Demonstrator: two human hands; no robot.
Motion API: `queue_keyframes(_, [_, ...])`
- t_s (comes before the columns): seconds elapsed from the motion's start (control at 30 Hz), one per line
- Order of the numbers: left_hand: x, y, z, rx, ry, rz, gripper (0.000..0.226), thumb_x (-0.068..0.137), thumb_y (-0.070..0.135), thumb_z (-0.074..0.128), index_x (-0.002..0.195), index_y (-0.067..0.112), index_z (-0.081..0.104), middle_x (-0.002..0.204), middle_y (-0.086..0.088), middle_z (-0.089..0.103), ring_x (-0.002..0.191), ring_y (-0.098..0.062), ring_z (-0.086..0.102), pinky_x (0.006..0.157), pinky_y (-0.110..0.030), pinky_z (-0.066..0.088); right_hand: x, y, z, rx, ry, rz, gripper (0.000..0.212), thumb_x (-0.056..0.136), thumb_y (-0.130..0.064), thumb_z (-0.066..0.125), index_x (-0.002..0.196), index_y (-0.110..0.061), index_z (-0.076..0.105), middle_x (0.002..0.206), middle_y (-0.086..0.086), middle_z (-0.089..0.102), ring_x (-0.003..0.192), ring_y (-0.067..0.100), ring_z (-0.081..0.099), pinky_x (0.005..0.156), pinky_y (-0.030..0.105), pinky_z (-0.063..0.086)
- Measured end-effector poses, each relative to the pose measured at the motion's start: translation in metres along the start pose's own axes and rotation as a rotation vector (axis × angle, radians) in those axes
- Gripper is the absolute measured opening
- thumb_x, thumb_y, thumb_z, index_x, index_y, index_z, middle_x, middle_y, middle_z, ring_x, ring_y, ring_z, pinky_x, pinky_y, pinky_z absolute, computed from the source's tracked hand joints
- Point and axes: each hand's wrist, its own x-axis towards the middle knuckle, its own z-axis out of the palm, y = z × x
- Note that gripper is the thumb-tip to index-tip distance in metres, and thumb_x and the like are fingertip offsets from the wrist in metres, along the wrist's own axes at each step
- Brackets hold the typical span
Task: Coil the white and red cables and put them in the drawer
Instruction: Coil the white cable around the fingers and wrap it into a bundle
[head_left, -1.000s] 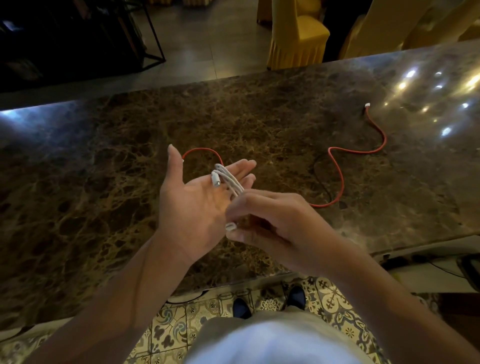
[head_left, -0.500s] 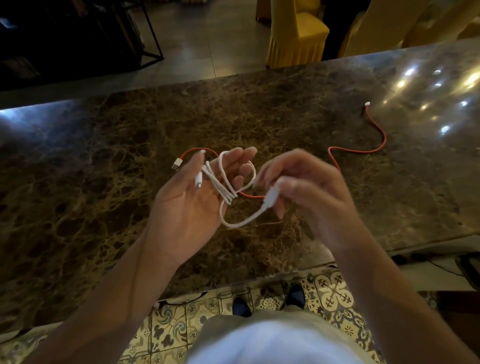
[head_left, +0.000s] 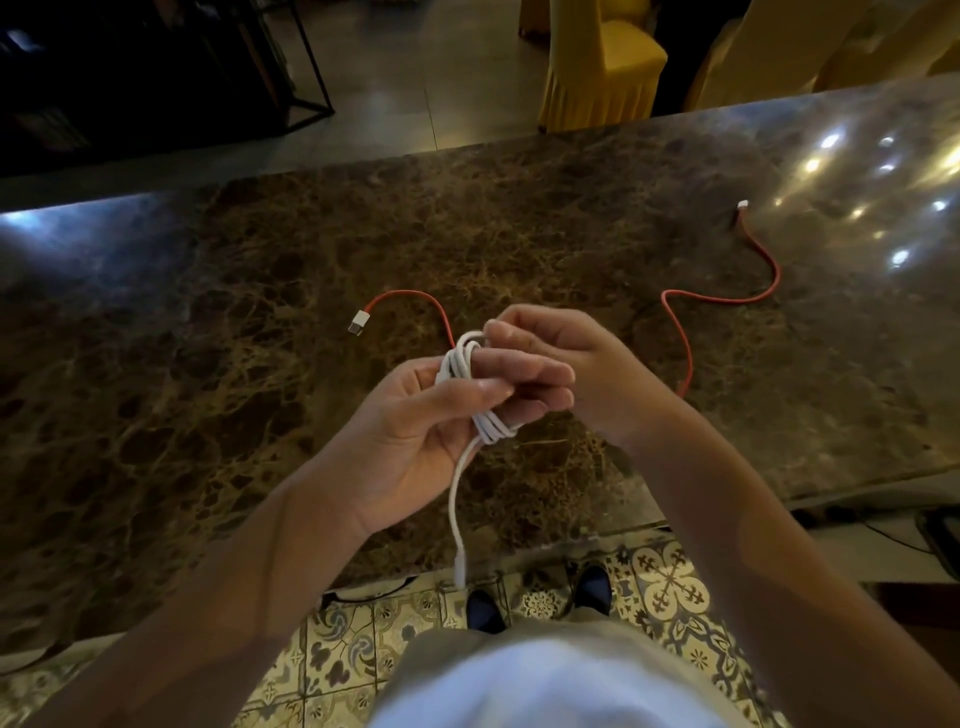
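The white cable (head_left: 459, 364) is wound in several loops around the fingers of my left hand (head_left: 410, 431), whose thumb presses the loops against them. One free end hangs straight down below the hand to the table's near edge. My right hand (head_left: 571, 364) is just right of the coil, fingers curled, pinching a white loop at the top. The red cable (head_left: 727, 299) lies uncoiled on the brown marble table (head_left: 208, 364), snaking from a white plug at the left, behind my hands, to a plug at the far right. No drawer is in view.
Yellow-covered chairs (head_left: 602, 62) stand beyond the table's far edge. A dark metal-framed stand (head_left: 291, 57) is at the back left. Patterned floor tiles (head_left: 670, 577) and my shoes show below the near edge.
The loose white loop has been wound tight around my left fingers. My right hand has let go of the plug end, which now hangs down, and moved up to the coil's top.
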Motion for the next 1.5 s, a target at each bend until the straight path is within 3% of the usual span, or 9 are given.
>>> queue_keyframes(0.17, [-0.002,0.007,0.003,-0.017,-0.072,0.056,0.016,0.090,0.003,0.068,0.103,0.003,0.077,0.116,-0.018,0.075,0.115,-0.027,0.071,0.103,-0.034,0.056,-0.002,0.000,0.005,0.035,-0.130,0.045,0.019,0.105,-0.010,0.048,0.093,-0.005,0.063,0.076,-0.008,0.064,0.066,0.001,0.060,0.061,0.015,0.047])
queue_keyframes(0.27, [0.000,0.001,0.007,-0.210,-0.064,0.080,0.013,0.091,0.006,0.066,0.099,0.007,0.077,0.120,-0.014,0.077,0.136,-0.029,0.059,0.123,-0.042,0.031,-0.004,0.009,0.010,-0.022,-0.041,-0.053,0.020,0.100,0.011,0.044,0.091,0.009,0.062,0.071,-0.005,0.059,0.060,-0.003,0.057,0.058,0.011,0.044])
queue_keyframes(0.43, [0.011,0.001,0.020,-0.340,0.040,0.086,0.045,0.107,0.022,0.043,0.141,-0.006,0.051,0.151,-0.028,0.053,0.153,-0.043,0.034,0.128,-0.046,0.021,-0.009,0.009,0.013,0.017,-0.003,-0.066,0.032,0.104,-0.007,0.048,0.078,-0.018,0.063,0.058,-0.008,0.060,0.052,0.006,0.051,0.051,0.021,0.039])
queue_keyframes(0.63, [0.013,0.018,0.017,-0.305,0.201,0.111,0.066,0.105,0.035,0.041,0.157,-0.002,0.027,0.156,-0.030,0.046,0.146,-0.045,0.045,0.122,-0.049,0.035,-0.021,0.017,0.026,0.178,0.028,-0.177,0.027,0.093,0.007,0.053,0.120,0.010,0.054,0.086,0.001,0.065,0.073,0.012,0.063,0.064,0.035,0.052])
queue_keyframes(0.8, [0.011,0.017,0.010,-0.340,0.265,0.156,0.068,0.103,0.031,0.047,0.157,-0.004,0.027,0.156,-0.030,0.046,0.147,-0.045,0.043,0.123,-0.052,0.032,-0.031,0.023,0.034,-0.387,0.182,-0.225,0.021,0.095,-0.009,0.060,0.114,-0.005,0.067,0.095,0.006,0.075,0.084,0.022,0.073,0.076,0.049,0.060])
queue_keyframes(0.97, [0.010,0.014,0.017,-0.306,0.388,0.185,0.057,0.102,0.029,0.044,0.148,-0.004,0.042,0.148,-0.026,0.057,0.146,-0.043,0.046,0.119,-0.053,0.037,-0.031,0.013,0.025,-0.856,0.267,-0.453,0.013,0.100,-0.023,0.064,0.098,-0.015,0.074,0.076,-0.012,0.068,0.062,0.004,0.058,0.058,0.031,0.050])
queue_keyframes(1.17, [0.013,0.009,0.018,-0.297,0.495,0.205,0.053,0.104,0.029,0.042,0.146,-0.004,0.047,0.147,-0.024,0.059,0.145,-0.040,0.047,0.123,-0.051,0.034,-0.029,0.015,0.030,-0.799,0.242,-0.421,0.011,0.099,-0.015,0.065,0.089,-0.013,0.069,0.065,-0.024,0.056,0.053,-0.006,0.053,0.057,0.016,0.041])
queue_keyframes(1.3, [0.014,0.011,0.013,-0.261,0.553,0.205,0.055,0.105,0.029,0.044,0.149,-0.004,0.043,0.149,-0.024,0.057,0.145,-0.039,0.047,0.125,-0.050,0.030,-0.028,0.019,0.041,-0.738,0.167,-0.256,0.025,0.103,-0.033,0.053,0.103,-0.011,0.066,0.082,0.001,0.074,0.068,0.022,0.071,0.063,0.044,0.058])
queue_keyframes(1.5, [0.014,-0.003,-0.007,-0.339,0.745,0.133,0.065,0.108,0.037,0.037,0.156,-0.006,0.031,0.161,-0.028,0.040,0.153,-0.043,0.031,0.126,-0.055,0.021,-0.027,0.019,0.042,-1.215,0.135,-0.214,0.042,0.096,-0.053,0.063,0.125,-0.023,0.059,0.113,-0.007,0.071,0.096,0.016,0.070,0.071,0.032,0.053])
